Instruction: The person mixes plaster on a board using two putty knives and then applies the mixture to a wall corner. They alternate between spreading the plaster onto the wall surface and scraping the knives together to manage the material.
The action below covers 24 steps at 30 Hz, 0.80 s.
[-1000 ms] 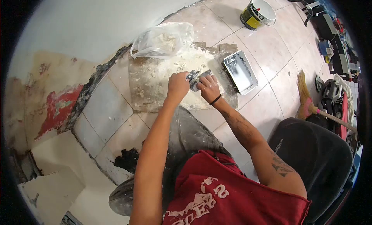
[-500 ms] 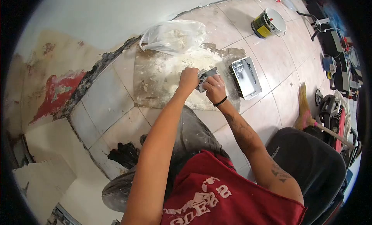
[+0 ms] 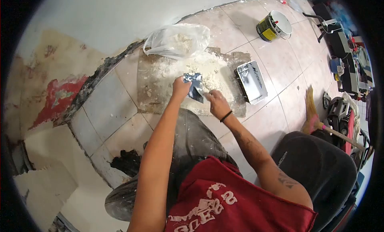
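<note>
Centre of frame: left grip (image 3: 181,89) holding flat, dark-blue, white-smeared plate (image 3: 193,92); right grip (image 3: 218,103) closed on thin grey blade (image 3: 202,93) over plate.

Pale tiled floor (image 3: 280,80) — white wall (image 3: 116,16) scarred with red and tan patches — black padded chair (image 3: 320,164).

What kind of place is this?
Probably a room under renovation: the wall's paint is peeling, powder spills from a plastic bag, and a tray and bucket stand on the tiles.
</note>
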Motion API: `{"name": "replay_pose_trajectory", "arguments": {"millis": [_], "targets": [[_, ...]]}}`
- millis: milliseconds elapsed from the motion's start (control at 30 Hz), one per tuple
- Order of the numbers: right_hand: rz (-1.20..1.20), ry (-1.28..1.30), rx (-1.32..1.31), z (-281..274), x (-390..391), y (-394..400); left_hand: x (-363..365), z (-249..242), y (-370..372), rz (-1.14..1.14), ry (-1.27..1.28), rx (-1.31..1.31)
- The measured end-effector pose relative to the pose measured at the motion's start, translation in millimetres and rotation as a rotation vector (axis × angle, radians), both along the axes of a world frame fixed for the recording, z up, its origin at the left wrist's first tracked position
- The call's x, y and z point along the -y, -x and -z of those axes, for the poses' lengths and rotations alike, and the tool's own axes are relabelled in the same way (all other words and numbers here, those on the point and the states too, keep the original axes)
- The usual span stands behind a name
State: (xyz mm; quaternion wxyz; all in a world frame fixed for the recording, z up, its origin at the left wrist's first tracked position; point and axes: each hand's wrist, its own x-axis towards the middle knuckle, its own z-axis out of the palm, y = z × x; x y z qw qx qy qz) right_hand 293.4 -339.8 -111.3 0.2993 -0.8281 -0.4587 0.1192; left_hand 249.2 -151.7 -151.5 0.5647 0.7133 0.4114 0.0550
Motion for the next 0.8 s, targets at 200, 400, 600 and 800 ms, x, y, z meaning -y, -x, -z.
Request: {"name": "replay_pose_trajectory", "arguments": {"millis": [200, 400, 600, 800], "targets": [[0.039, 0.014, 0.012, 34.0, -23.6, -68.5, 4.6, -6.8, 15.0, -0.125, 0.543, 0.128], [0.151, -0.018, -0.064, -11.1, 1.4, -90.1, 8.6, -27.8, 25.5, 0.042, -0.067, 0.117], [-0.095, -0.024, -0.121, -71.6, 26.7, -44.9, 9.7, -21.6, 34.7, 0.150, -0.366, 0.445], [-0.310, 0.023, -0.114, -59.0, 17.7, -55.0, 16.6, -43.7, 39.5, 0.310, -0.428, 0.518]]}}
